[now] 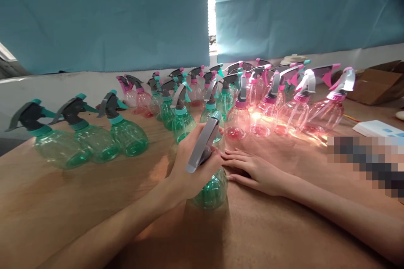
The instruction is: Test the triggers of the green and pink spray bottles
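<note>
A green transparent spray bottle stands on the table in front of me, its grey spray head topped with a teal nozzle. My left hand is closed around its neck, below the spray head; the trigger is mostly hidden. My right hand rests palm down to the right of the bottle, fingers stretched out and holding nothing. Its fingertips reach the bottle's side, but whether they touch it I cannot tell. Just beyond my hands are another green spray bottle and a pink spray bottle.
Several green spray bottles stand at left on the wooden table. Rows of pink and green ones fill the back, with a pink bottle at their right end. Farther right are a cardboard box and a white-and-blue object. Blue curtains hang behind.
</note>
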`<state>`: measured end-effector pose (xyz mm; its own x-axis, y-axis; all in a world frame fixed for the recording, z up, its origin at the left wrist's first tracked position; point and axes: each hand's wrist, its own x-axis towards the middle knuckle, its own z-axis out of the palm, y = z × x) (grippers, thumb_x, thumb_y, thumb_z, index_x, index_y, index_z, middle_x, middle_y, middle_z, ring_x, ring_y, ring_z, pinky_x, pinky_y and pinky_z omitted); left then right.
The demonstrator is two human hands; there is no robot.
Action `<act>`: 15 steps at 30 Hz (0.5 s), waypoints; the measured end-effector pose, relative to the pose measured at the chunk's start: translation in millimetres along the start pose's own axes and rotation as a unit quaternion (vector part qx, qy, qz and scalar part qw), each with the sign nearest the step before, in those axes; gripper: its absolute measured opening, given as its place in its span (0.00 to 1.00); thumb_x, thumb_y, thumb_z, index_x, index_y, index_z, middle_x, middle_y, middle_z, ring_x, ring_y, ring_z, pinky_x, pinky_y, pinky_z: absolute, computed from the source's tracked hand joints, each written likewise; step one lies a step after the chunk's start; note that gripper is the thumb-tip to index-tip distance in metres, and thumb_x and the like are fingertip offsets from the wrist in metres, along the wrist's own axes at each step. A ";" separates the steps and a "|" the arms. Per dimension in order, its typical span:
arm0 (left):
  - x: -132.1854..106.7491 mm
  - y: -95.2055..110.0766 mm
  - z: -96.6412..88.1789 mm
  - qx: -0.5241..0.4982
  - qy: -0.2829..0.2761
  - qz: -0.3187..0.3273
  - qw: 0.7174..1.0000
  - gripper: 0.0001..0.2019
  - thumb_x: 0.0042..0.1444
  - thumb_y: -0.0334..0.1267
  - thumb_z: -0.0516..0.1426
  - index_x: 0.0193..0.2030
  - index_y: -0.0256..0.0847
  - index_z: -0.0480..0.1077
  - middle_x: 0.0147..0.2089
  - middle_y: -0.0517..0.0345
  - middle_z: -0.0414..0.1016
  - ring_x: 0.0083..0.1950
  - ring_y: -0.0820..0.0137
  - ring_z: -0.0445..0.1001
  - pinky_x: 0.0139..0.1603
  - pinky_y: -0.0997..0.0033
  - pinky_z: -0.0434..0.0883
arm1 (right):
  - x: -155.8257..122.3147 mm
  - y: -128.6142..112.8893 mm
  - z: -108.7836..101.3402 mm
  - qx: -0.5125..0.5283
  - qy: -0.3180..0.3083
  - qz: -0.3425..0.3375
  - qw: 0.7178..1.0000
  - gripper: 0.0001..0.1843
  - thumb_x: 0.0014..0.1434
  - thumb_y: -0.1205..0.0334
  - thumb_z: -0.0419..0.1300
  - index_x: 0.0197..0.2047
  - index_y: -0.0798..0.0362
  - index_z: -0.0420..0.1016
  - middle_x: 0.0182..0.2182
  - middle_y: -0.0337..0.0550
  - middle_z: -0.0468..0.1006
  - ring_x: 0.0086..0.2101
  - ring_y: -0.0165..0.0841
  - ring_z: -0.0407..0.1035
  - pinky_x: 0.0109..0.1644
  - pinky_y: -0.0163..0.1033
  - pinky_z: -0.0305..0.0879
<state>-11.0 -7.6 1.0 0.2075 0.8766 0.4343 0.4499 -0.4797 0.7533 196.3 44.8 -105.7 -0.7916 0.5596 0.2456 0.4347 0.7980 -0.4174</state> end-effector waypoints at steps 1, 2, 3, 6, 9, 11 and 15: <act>0.7 -0.7 -0.5 0.001 -0.004 0.005 1.000 0.09 0.52 0.31 0.51 0.40 0.44 0.63 0.31 0.63 0.70 0.28 0.71 0.68 0.30 0.70 0.66 | 0.1 0.2 0.3 0.001 -0.001 0.001 1.000 0.25 0.68 0.50 0.50 0.64 0.52 0.65 0.65 0.48 0.64 0.65 0.40 0.55 0.69 0.51 0.53; 1.5 -1.5 -1.0 0.001 -0.010 0.013 1.000 0.08 0.51 0.31 0.51 0.39 0.44 0.63 0.30 0.63 0.69 0.27 0.71 0.67 0.29 0.70 0.65 | 0.1 0.4 0.6 0.002 -0.002 0.002 1.000 0.25 0.68 0.50 0.50 0.64 0.52 0.64 0.65 0.48 0.64 0.65 0.40 0.55 0.69 0.52 0.53; 2.3 -2.3 -1.6 0.000 -0.017 0.024 1.000 0.08 0.51 0.31 0.51 0.39 0.44 0.63 0.29 0.63 0.68 0.26 0.71 0.65 0.28 0.70 0.64 | 0.1 0.7 0.9 0.003 0.000 0.001 1.000 0.25 0.68 0.50 0.50 0.65 0.51 0.64 0.65 0.47 0.64 0.65 0.40 0.55 0.69 0.52 0.53; 4.3 -4.3 -3.2 -0.011 -0.023 0.040 0.999 0.08 0.49 0.33 0.52 0.37 0.44 0.63 0.27 0.64 0.64 0.24 0.71 0.62 0.26 0.69 0.62 | 0.2 1.6 1.7 0.008 0.010 -0.006 1.000 0.26 0.68 0.51 0.51 0.66 0.48 0.62 0.65 0.46 0.64 0.65 0.41 0.56 0.68 0.54 0.54; 4.6 -4.9 -4.5 -0.024 -0.024 0.033 0.999 0.06 0.49 0.32 0.53 0.35 0.45 0.63 0.26 0.64 0.62 0.24 0.72 0.60 0.25 0.70 0.60 | 0.1 1.6 1.7 0.011 0.016 -0.010 1.000 0.26 0.68 0.51 0.52 0.66 0.49 0.63 0.65 0.46 0.65 0.64 0.41 0.56 0.68 0.53 0.54; 4.0 -4.8 -4.9 -0.029 -0.026 0.029 0.999 0.06 0.50 0.31 0.53 0.35 0.45 0.62 0.25 0.65 0.60 0.23 0.73 0.58 0.24 0.71 0.60 | 0.0 1.4 1.5 0.012 0.018 -0.011 1.000 0.26 0.68 0.51 0.52 0.66 0.49 0.63 0.64 0.46 0.65 0.64 0.41 0.56 0.68 0.53 0.54; 2.9 -4.7 -5.4 -0.028 -0.021 0.023 0.999 0.05 0.50 0.32 0.54 0.35 0.44 0.63 0.25 0.65 0.60 0.23 0.73 0.57 0.24 0.72 0.60 | -0.1 1.5 1.7 0.022 0.025 -0.012 0.999 0.25 0.67 0.52 0.53 0.65 0.47 0.64 0.64 0.46 0.66 0.64 0.42 0.58 0.68 0.54 0.55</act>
<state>-17.2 -3.1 1.3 0.2632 0.8539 0.4490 0.3896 -0.5199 0.7602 196.4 45.6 -107.8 -0.7782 0.5520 0.2996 0.3957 0.8013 -0.4487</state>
